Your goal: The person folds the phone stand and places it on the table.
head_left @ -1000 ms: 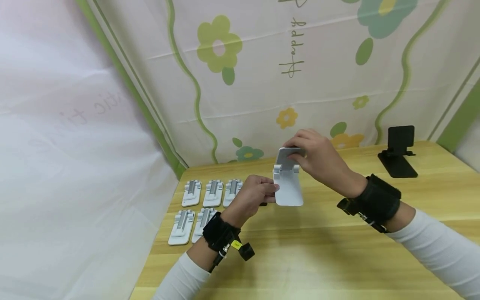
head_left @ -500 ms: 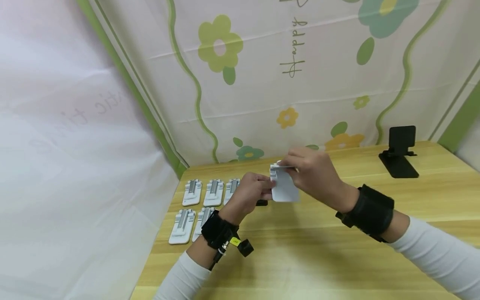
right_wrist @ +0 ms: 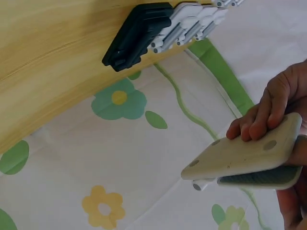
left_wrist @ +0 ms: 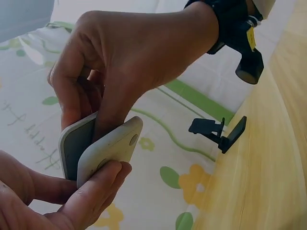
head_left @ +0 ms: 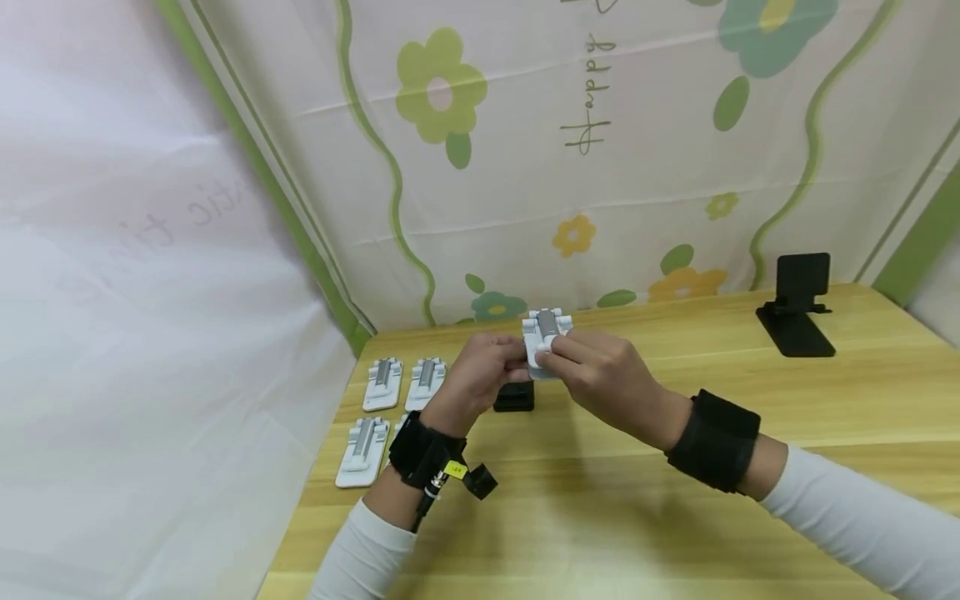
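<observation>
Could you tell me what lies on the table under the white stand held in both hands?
A folded black stand lies on the table just below the white stand; the hands cover its far edge.

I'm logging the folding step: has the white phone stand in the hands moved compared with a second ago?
Yes. The white phone stand, gripped by both hands, is now folded shut, lower and further left, just above the folded black stand.

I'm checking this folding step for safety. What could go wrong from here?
Both hands, the left hand and the right hand, hold the white stand nearly folded, above the table. Fingertips lie at the closing plates, so a pinch seems possible. If the stand slips, it might drop onto the black folded stand below.
</observation>
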Demonstrator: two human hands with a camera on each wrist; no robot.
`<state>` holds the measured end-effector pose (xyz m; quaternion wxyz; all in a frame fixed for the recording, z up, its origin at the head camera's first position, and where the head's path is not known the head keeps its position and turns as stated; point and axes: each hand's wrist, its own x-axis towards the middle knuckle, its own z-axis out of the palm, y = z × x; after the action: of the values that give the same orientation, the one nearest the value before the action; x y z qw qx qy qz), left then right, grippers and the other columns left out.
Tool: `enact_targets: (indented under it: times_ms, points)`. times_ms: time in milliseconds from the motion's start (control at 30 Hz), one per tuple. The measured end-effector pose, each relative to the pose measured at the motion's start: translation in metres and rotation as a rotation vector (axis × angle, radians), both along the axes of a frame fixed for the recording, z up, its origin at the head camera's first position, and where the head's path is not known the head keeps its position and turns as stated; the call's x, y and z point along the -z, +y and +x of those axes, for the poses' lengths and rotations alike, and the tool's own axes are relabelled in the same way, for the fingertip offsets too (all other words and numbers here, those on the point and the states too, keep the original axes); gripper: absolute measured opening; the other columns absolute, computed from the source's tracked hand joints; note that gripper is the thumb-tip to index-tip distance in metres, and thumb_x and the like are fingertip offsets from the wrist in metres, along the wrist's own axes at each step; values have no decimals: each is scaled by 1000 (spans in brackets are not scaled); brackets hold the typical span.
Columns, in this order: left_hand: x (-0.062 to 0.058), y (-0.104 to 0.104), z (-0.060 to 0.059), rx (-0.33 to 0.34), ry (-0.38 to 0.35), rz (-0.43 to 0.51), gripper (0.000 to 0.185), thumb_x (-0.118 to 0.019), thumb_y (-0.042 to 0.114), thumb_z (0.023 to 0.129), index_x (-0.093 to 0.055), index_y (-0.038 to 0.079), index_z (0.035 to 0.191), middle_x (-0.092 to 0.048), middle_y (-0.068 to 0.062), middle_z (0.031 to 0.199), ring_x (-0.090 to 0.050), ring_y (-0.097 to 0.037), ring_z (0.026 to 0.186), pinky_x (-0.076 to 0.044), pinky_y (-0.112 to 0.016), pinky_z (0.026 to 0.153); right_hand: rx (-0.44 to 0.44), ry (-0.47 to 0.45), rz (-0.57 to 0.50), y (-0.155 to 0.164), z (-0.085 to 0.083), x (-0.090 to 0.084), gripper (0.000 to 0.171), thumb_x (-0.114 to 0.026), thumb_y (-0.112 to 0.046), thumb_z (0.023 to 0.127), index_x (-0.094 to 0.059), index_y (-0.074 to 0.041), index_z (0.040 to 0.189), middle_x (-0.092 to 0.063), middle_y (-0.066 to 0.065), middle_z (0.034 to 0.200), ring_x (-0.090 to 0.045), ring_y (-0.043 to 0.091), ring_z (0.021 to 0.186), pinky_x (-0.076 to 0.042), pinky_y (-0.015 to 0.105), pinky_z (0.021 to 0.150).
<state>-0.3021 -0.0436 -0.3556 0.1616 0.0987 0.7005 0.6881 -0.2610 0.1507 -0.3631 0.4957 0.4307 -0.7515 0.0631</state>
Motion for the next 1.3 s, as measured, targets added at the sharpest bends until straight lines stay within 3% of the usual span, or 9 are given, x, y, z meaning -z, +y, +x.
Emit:
enact_targets:
  times_ms: [100, 200, 300, 467, 567, 667, 867, 1100, 1300]
  points:
    - [-1, -2, 0, -5, 6, 1, 31, -53, 9, 106, -67, -9, 127, -71, -21, 119, -72, -14, 91, -60, -20, 75, -36, -124, -45, 2, 1, -2, 25, -89, 0, 74, -77, -6, 95, -68, 7, 87, -68, 19, 73, -59, 29, 60]
    - [0, -3, 0, -26, -3, 2, 31, -54, 9, 106, -66, -8, 129, -70, -24, 123, -74, -15, 94, -61, -22, 76, -69, -354, -160, 5, 2, -4, 24, -87, -8, 81, -76, -4, 103, -69, 5, 91, -67, 15, 77, -57, 28, 63]
    - [2, -3, -2, -35, -9, 3, 30, -54, 8, 106, -66, -9, 128, -71, -26, 121, -75, -17, 94, -61, -22, 75, -42, -642, -326, 9, 1, -7, 31, -79, -15, 92, -68, 0, 117, -69, 9, 101, -67, 18, 87, -58, 33, 73]
    - [2, -2, -2, -44, -16, 6, 30, -55, 6, 105, -66, -9, 128, -72, -27, 120, -76, -18, 94, -61, -20, 72, 22, -1220, -566, 20, -8, -18, 57, -61, -38, 104, -48, 2, 143, -56, 19, 134, -59, 34, 118, -52, 50, 102]
    - [0, 0, 0, -33, -13, 4, 30, -56, 6, 105, -66, -8, 129, -71, -27, 121, -76, -18, 94, -61, -20, 71, -54, -1549, -654, 27, -14, -22, 61, -52, -41, 108, -43, 5, 147, -55, 20, 138, -58, 31, 122, -49, 48, 107]
    - [-2, 2, 3, -10, -7, -3, 31, -55, 6, 105, -65, -7, 131, -71, -26, 124, -76, -20, 98, -61, -22, 75, -156, -1756, -701, 32, -19, -22, 58, -48, -37, 110, -46, 9, 145, -63, 13, 128, -63, 23, 113, -52, 38, 102]
    - [-1, 2, 3, 21, -11, 27, 33, -52, 6, 107, -62, -7, 135, -68, -27, 129, -74, -25, 106, -62, -26, 82, -212, -1824, -724, 36, -21, -20, 52, -48, -31, 110, -48, 11, 141, -66, 2, 117, -63, 15, 104, -53, 27, 94]
    - [1, -2, 2, 44, -57, 139, 35, -46, 10, 108, -60, -9, 134, -71, -22, 115, -76, -19, 90, -63, -34, 84, -186, -1833, -718, 34, -23, -18, 49, -51, -28, 109, -52, 12, 137, -64, 5, 114, -62, 18, 102, -52, 30, 93]
    - [6, -2, 0, 43, -28, 63, 33, -56, 14, 105, -65, -10, 127, -75, -18, 108, -75, -18, 89, -63, -28, 76, -195, -1822, -699, 33, -23, -14, 50, -55, -28, 108, -52, 13, 138, -66, 7, 116, -65, 17, 101, -53, 30, 92]
